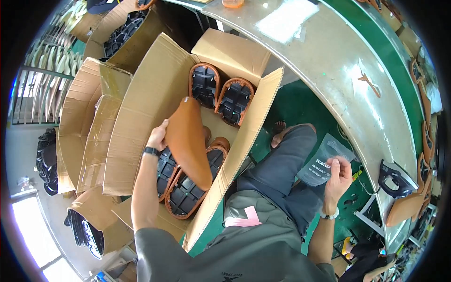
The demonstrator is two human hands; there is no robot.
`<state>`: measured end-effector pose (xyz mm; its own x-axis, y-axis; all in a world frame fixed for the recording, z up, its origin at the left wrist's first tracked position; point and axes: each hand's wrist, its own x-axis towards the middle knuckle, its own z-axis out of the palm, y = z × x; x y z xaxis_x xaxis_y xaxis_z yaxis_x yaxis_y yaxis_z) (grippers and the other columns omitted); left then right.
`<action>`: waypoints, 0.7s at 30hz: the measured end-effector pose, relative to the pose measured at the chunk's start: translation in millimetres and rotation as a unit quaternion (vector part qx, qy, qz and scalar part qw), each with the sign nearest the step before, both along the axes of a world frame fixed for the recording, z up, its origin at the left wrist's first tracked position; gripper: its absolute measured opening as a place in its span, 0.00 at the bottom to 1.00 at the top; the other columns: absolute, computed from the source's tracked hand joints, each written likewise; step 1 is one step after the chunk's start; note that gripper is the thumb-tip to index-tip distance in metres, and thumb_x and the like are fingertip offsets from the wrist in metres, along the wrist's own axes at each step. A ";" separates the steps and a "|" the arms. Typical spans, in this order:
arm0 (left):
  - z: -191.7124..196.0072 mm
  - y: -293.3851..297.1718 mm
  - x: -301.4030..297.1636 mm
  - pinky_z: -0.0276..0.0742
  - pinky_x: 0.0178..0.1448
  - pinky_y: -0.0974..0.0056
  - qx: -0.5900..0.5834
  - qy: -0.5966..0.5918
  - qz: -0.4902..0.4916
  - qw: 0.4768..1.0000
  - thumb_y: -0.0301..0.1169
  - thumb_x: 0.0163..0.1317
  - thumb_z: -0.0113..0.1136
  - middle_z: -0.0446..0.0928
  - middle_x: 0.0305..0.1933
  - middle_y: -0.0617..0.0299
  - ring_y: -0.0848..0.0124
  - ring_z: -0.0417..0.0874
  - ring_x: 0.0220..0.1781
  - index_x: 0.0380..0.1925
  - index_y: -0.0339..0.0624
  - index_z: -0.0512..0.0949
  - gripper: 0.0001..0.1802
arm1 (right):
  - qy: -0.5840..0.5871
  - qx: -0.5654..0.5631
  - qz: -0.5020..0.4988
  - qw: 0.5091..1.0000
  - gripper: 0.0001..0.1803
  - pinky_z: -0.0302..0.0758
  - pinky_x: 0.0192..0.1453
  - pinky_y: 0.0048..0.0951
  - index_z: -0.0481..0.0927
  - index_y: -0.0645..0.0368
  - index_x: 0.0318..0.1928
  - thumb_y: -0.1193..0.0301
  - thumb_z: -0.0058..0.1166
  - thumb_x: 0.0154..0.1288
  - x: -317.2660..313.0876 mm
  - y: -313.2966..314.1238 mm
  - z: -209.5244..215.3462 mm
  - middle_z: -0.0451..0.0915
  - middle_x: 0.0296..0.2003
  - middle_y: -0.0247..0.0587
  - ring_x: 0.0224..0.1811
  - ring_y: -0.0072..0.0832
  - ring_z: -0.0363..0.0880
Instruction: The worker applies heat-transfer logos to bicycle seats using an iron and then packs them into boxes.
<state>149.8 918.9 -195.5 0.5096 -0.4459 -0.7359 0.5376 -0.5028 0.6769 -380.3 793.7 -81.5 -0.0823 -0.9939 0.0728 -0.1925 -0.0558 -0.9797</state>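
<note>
Brown saddle point(188, 141) gripped by left hand point(157, 136) over box point(141, 94) centre, long axis near-to-far; right hand point(339, 174) pinching bag point(322, 162).

Clear bag point(323, 162), open brown carton point(150, 89)

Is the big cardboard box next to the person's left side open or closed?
Open. The cardboard box has its flaps spread outward, and brown saddles lie inside with black undersides up. The left hand holds another saddle over it.

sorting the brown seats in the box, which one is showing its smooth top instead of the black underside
The brown seat held up by the left hand over the open cardboard box. The other seats in the box lie with their black ribbed undersides up.
</note>
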 end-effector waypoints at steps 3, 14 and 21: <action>-50.1 -37.1 19.7 0.75 0.23 0.63 0.091 -0.018 -0.177 0.980 0.45 0.71 0.55 0.84 0.31 0.54 0.70 0.82 0.24 0.45 0.27 0.79 0.25 | 0.039 0.014 -0.003 0.999 0.05 0.76 0.45 0.21 0.79 0.65 0.43 0.76 0.54 0.73 3.2 -2.3 -3.8 0.83 0.35 0.36 0.37 0.19 0.80; -174.2 -162.0 -22.3 0.81 0.57 0.53 0.311 -0.426 -0.698 0.484 0.45 0.56 0.64 0.85 0.50 0.52 0.56 0.86 0.55 0.44 0.46 0.87 0.20 | 0.138 0.055 -0.048 0.988 0.04 0.75 0.43 0.21 0.79 0.66 0.43 0.79 0.54 0.71 8.8 -2.8 -22.0 0.83 0.33 0.38 0.35 0.20 0.79; -271.5 -149.1 -7.8 0.81 0.54 0.55 0.321 -0.463 -0.693 0.450 0.48 0.67 0.55 0.86 0.48 0.57 0.59 0.87 0.52 0.43 0.49 0.86 0.18 | 0.189 0.099 -0.083 0.974 0.04 0.73 0.41 0.21 0.79 0.66 0.43 0.80 0.53 0.70 -5.5 -1.6 -30.0 0.83 0.33 0.40 0.34 0.20 0.78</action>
